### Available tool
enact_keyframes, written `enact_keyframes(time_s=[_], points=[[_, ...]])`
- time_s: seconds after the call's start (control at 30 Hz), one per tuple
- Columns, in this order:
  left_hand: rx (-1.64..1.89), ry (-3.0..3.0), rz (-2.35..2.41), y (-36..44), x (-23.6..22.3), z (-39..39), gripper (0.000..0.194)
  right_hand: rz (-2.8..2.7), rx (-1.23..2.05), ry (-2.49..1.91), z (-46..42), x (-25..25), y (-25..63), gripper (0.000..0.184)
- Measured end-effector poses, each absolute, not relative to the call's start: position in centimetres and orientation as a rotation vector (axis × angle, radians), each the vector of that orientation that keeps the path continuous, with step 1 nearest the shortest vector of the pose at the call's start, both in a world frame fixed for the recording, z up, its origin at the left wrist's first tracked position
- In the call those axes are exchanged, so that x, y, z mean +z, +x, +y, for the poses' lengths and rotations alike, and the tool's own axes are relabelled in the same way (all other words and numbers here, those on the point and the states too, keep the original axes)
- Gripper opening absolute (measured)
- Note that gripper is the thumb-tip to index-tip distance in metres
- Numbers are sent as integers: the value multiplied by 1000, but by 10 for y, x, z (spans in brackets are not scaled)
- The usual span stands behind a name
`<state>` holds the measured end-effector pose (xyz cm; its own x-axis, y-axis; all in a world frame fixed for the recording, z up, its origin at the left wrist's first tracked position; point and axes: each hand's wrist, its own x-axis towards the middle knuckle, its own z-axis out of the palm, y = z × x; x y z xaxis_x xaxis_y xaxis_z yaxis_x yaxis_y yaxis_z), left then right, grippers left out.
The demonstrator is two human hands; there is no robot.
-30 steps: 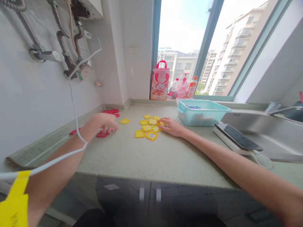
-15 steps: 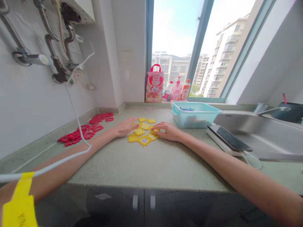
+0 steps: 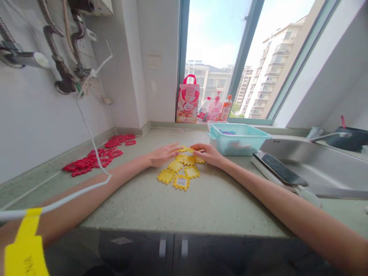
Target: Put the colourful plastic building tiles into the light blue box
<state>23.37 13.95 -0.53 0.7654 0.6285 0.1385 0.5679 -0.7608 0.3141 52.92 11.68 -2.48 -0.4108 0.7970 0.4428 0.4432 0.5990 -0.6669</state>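
A cluster of thin yellow square tiles point(image 3: 174, 166) with toothed edges lies flat on the counter in front of me. The nearest one, a yellow tile point(image 3: 181, 182), carries a white printed label. My left hand point(image 3: 163, 155) rests low at the cluster's far left side, fingers stretched toward the back tiles. From the right, my right hand point(image 3: 210, 154) reaches to the same back part, thumb and index finger slightly apart beside a yellow tile point(image 3: 186, 149). Its fingers partly cover another tile. Further left, red toothed pieces point(image 3: 93, 161) lie in a loose pile.
A turquoise plastic tub point(image 3: 240, 143) stands behind my right hand. Beside the steel sink point(image 3: 324, 168) lies a phone point(image 3: 278, 168) on a white block. A white cable point(image 3: 94, 151) hangs across my left forearm. Bottles point(image 3: 215, 109) and a pink bag point(image 3: 188, 103) line the windowsill.
The yellow tiles in front have shifted slightly toward me and to the right. My left hand has moved right; my right hand has moved right and a little farther back.
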Motion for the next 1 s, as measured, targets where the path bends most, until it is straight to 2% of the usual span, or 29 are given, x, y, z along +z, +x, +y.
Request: enact_keyframes(time_s=[0.23,0.4,0.53,0.63,0.83,1.0], points=[[477,2773,1113,197,-6,165,68,-2243,241,-967,103,4,551,27],[551,2700,1172,209,-9,167,65,-2494,295,-982,96,13,556,19],[617,2608,1249,210,1,162,62,-2534,351,-1008,96,13,557,23],[590,2510,1112,204,13,155,61,-2504,353,-1071,99,11,559,26],[266,2431,811,206,24,139,58,-2474,205,-1153,101,4,558,31],[254,2509,850,214,19,131,56,-2435,-53,-1230,100,4,556,36]])
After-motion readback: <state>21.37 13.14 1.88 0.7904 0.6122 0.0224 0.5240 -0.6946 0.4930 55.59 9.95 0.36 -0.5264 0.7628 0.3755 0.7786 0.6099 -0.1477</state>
